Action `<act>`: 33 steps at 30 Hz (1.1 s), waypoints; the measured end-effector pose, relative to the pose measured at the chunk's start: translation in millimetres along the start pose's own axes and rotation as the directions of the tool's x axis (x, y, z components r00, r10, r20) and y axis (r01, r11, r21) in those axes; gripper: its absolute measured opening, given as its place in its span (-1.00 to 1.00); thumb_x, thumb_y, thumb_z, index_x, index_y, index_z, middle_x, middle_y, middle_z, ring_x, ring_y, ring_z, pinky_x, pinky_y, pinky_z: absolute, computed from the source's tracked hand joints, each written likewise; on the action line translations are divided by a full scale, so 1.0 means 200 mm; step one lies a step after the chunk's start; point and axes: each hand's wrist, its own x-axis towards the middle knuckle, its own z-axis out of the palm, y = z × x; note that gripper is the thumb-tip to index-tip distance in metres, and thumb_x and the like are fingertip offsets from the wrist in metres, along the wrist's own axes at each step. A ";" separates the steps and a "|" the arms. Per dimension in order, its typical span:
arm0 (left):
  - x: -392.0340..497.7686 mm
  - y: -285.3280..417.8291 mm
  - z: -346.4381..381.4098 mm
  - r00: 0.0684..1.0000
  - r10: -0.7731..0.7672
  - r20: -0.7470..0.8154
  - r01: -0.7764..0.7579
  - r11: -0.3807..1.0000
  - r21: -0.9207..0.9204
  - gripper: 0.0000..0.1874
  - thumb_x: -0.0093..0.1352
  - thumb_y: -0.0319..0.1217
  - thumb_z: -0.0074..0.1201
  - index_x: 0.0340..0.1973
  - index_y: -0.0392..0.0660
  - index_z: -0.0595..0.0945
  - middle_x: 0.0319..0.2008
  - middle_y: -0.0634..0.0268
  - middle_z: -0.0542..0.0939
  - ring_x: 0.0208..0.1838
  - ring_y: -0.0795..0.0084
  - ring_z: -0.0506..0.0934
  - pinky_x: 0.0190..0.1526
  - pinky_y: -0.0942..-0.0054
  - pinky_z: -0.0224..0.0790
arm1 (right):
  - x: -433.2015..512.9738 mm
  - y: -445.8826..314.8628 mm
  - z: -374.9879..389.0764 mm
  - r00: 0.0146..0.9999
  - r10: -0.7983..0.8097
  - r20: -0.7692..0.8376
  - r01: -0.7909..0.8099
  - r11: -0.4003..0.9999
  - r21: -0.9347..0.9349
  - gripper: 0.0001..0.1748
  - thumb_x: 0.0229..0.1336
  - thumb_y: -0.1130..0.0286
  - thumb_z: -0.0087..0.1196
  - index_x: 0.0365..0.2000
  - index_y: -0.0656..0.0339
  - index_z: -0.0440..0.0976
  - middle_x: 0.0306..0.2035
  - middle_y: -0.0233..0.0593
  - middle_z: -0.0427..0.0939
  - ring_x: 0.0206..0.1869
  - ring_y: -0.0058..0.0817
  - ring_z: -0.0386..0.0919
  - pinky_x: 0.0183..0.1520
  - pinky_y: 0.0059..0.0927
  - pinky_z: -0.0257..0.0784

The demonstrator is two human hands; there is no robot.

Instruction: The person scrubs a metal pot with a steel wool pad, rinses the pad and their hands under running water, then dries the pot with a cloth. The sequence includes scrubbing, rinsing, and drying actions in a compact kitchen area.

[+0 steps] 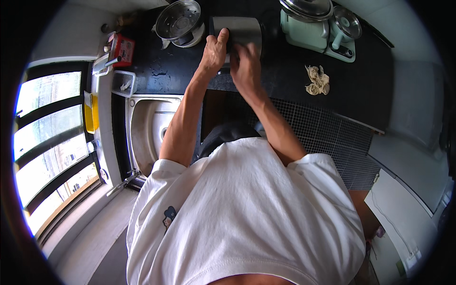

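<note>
A cylindrical brushed-metal vessel (245, 26) with dark edges is at the back of the black countertop, straight ahead of me. My left hand (214, 53) grips its near left side, thumb up against the metal and the other fingers mostly hidden. Close beside it, my right hand (247, 66) is at the vessel's near side with bent, motion-blurred fingers. Whether those fingers hold anything cannot be made out. A dark part shows between the two hands, too shaded to name.
Left of the vessel stands a pot with a perforated metal steamer insert (180, 21). A pale green appliance (304, 34) carries a lidded pan at right, near a crumpled beige cloth (317, 80). A steel sink (149, 124), plastic basket (124, 83) and red container (124, 50) lie left.
</note>
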 end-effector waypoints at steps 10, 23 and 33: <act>-0.01 0.00 -0.03 0.987 -0.035 0.158 0.032 0.999 0.021 0.09 0.46 0.47 -0.20 0.04 -0.61 0.44 0.03 -0.38 0.58 0.14 -0.04 0.56 0.19 0.17 0.41 | 0.15 0.06 -0.11 0.966 -0.150 -0.212 0.156 0.988 0.015 -0.76 0.18 0.60 0.27 -0.12 0.35 0.62 -0.18 -0.01 0.52 -0.19 -0.09 0.58 -0.15 -0.19 0.51; -0.03 0.00 -0.02 0.996 -0.030 0.078 0.024 0.997 0.067 0.11 0.43 0.52 -0.23 0.02 -0.56 0.46 -0.01 -0.35 0.58 0.15 -0.02 0.57 0.19 0.16 0.41 | 0.11 0.07 -0.08 0.994 -0.091 -0.060 0.090 0.996 -0.015 -0.82 0.21 0.53 0.28 -0.17 0.32 0.59 -0.21 -0.02 0.48 -0.15 -0.08 0.54 -0.15 -0.17 0.52; -0.01 -0.02 -0.01 0.999 -0.023 0.037 0.021 0.997 0.069 0.08 0.44 0.51 -0.26 -0.03 -0.53 0.47 -0.05 -0.38 0.59 0.14 -0.08 0.58 0.20 0.13 0.39 | -0.18 0.01 -0.03 0.972 -0.203 -0.118 0.208 0.978 0.030 -0.79 0.21 0.60 0.26 -0.12 0.34 0.61 -0.18 -0.08 0.53 -0.18 -0.15 0.58 -0.16 -0.21 0.56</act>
